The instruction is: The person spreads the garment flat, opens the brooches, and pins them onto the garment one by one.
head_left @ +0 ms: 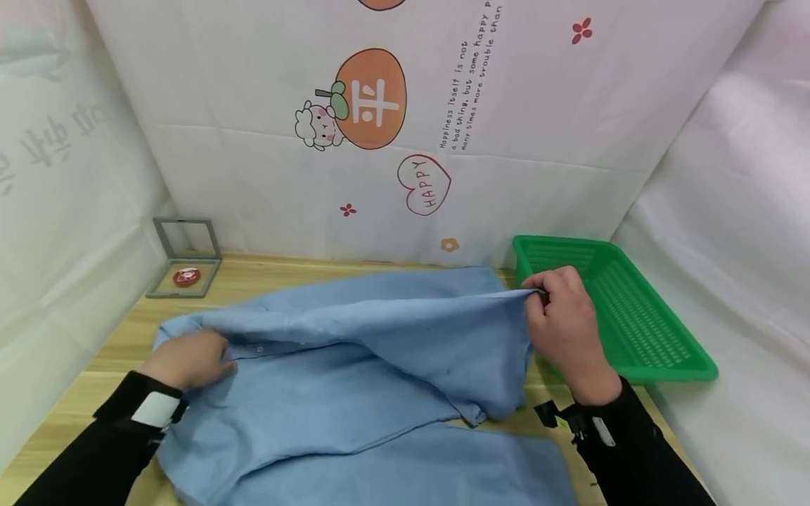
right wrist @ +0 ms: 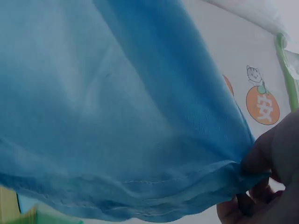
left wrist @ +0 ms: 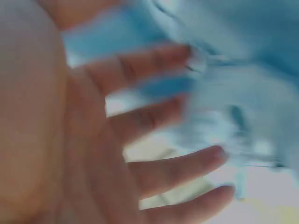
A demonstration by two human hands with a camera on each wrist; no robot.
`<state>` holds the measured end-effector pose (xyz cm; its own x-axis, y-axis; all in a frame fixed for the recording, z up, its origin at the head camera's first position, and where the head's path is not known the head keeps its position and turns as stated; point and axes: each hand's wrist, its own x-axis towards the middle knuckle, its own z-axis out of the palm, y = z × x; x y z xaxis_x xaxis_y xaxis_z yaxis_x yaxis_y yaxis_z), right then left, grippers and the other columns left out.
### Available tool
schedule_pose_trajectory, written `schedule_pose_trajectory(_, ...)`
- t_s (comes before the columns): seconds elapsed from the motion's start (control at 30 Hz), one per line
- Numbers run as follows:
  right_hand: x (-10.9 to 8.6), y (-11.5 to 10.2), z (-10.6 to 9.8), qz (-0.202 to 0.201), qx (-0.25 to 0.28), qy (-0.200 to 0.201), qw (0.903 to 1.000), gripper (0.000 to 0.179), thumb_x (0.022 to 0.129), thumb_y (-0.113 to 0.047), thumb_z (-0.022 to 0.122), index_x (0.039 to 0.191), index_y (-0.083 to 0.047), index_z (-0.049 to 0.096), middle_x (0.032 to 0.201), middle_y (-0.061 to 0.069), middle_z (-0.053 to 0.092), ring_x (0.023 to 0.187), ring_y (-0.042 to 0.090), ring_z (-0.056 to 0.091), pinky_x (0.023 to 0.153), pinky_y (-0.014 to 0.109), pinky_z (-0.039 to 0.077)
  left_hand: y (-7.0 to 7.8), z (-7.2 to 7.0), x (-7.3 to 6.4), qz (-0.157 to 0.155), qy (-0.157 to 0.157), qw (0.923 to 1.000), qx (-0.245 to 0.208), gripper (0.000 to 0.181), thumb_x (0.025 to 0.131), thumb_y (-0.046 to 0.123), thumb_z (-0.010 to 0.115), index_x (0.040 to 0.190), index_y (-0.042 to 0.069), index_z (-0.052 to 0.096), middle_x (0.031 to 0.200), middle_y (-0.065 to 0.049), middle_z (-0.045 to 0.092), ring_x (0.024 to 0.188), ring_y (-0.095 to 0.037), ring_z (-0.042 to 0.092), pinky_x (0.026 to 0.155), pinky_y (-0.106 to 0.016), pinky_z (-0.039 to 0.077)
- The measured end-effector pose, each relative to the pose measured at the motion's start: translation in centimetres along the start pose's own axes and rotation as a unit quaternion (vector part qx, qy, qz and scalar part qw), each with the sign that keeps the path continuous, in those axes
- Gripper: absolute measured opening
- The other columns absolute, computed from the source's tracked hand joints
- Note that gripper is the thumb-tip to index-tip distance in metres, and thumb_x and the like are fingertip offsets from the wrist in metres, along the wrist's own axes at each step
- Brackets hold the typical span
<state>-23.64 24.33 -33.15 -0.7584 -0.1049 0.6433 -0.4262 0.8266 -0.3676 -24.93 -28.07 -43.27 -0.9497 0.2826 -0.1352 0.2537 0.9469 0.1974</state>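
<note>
A light blue button shirt (head_left: 304,400) lies spread on the wooden table, one front panel lifted in a long fold. My right hand (head_left: 566,327) pinches the hem corner of that panel and holds it raised at the right. In the right wrist view, the stitched hem (right wrist: 149,186) hangs from the pinching fingers (right wrist: 257,158). My left hand (head_left: 190,358) is over the shirt's left end, close to a small button (head_left: 259,349). The left wrist view shows its fingers (left wrist: 177,170) spread and fairly straight beside the blurred cloth.
A green plastic basket (head_left: 671,330) stands at the right, just beyond my right hand. At the back left is a grey-framed clear case (head_left: 183,288), its lid raised, with a red round item (head_left: 187,277) inside. White printed cloth (head_left: 266,190) walls the table's back and sides.
</note>
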Motion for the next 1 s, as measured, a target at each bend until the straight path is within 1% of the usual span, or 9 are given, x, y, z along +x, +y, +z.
schedule_pose_trajectory(0.1,-0.2,0.0,-0.2,-0.052,0.075,-0.039,0.9951,0.022,0.095,0.009,0.046,0.091,-0.006,0.061,0.101,0.006,0.057,0.072,0.014,0.047,0.061,0.028,0.034,2.0,-0.9,1.6,0.034,0.07,0.9969,0.007,0.024,0.094,0.017,0.066,0.073,0.012,0.055,0.066,-0.001,0.05,0.056,-0.018,0.048,0.051,-0.039,0.042)
schedule_pose_trajectory(0.2,-0.5,0.0,-0.4,-0.131,0.174,-0.106,0.9702,0.03,0.094,0.017,0.045,0.089,-0.01,0.056,0.1,0.001,0.064,0.081,0.012,0.058,0.062,0.024,0.038,4.0,-1.2,3.7,0.11,0.124,0.9858,-0.025,0.01,0.096,0.012,0.063,0.086,0.009,0.064,0.079,-0.004,0.061,0.069,-0.022,0.06,0.062,-0.042,0.05)
schedule_pose_trajectory(0.3,-0.9,-0.1,-0.4,-0.173,0.24,-0.17,0.94,0.034,0.093,0.02,0.045,0.089,-0.013,0.053,0.1,-0.001,0.066,0.088,0.013,0.062,0.066,0.024,0.043,5.4,-0.5,5.4,0.18,0.081,0.9773,-0.076,0.025,0.096,0.014,0.065,0.12,0.005,0.067,0.113,-0.01,0.066,0.105,-0.03,0.063,0.089,-0.05,0.05)
schedule_pose_trajectory(0.4,-1.1,-0.2,-0.2,-0.183,0.251,-0.194,0.9304,0.035,0.093,0.021,0.046,0.09,-0.013,0.053,0.101,-0.001,0.065,0.092,0.015,0.062,0.071,0.025,0.045,6.3,0.4,6.3,0.203,-0.012,0.9722,-0.115,0.05,0.093,0.018,0.071,0.139,0.006,0.056,0.128,-0.01,0.062,0.119,-0.031,0.057,0.098,-0.051,0.045)
schedule_pose_trajectory(0.53,-1.3,-0.2,0.4,-0.19,0.229,-0.191,0.9354,0.038,0.091,0.022,0.049,0.092,-0.016,0.055,0.101,-0.004,0.065,0.093,0.013,0.063,0.073,0.024,0.046,6.9,1.5,6.6,0.225,-0.043,0.9647,-0.129,0.038,0.09,0.015,0.075,0.126,0.011,0.065,0.109,0.001,0.063,0.1,-0.021,0.06,0.085,-0.044,0.049)
schedule_pose_trajectory(0.63,-1.5,-0.2,0.7,-0.186,0.198,-0.178,0.9458,0.038,0.092,0.02,0.049,0.095,-0.017,0.058,0.1,-0.006,0.065,0.088,0.01,0.062,0.069,0.024,0.045,6.8,1.8,6.6,0.244,-0.008,0.9615,-0.126,0.012,0.094,0.01,0.07,0.102,0.017,0.066,0.094,0.007,0.055,0.083,-0.013,0.054,0.074,-0.036,0.047)
schedule_pose_trajectory(0.73,-1.6,-0.1,0.8,-0.135,0.145,-0.159,0.9671,0.029,0.097,0.011,0.048,0.101,-0.016,0.06,0.087,-0.007,0.061,0.067,0.007,0.054,0.059,0.025,0.042,6.6,1.4,6.5,0.228,0.04,0.9631,-0.137,0.015,0.097,0.005,0.061,0.09,0.017,0.054,0.084,0.006,0.048,0.073,-0.011,0.048,0.066,-0.032,0.042)
schedule_pose_trajectory(0.83,-1.1,-0.1,0.7,-0.054,0.084,-0.148,0.984,0.016,0.103,-0.002,0.046,0.111,-0.01,0.059,0.075,-0.004,0.051,0.055,0.01,0.042,0.051,0.029,0.038,6.4,0.5,6.5,0.194,0.098,0.9644,-0.151,0.012,0.1,0.004,0.052,0.094,0.014,0.05,0.076,0.004,0.046,0.064,-0.011,0.045,0.06,-0.032,0.039)
schedule_pose_trajectory(1.0,0.8,0.3,1.2,0.031,0.026,-0.143,0.989,0.024,0.107,-0.013,0.045,0.125,0.001,0.052,0.084,0.012,0.055,0.06,0.022,0.048,0.052,0.036,0.04,6.9,-0.5,7.7,0.145,0.156,0.9664,-0.145,0.014,0.105,0.007,0.047,0.117,0.003,0.053,0.07,-0.002,0.052,0.057,-0.014,0.048,0.055,-0.034,0.041)
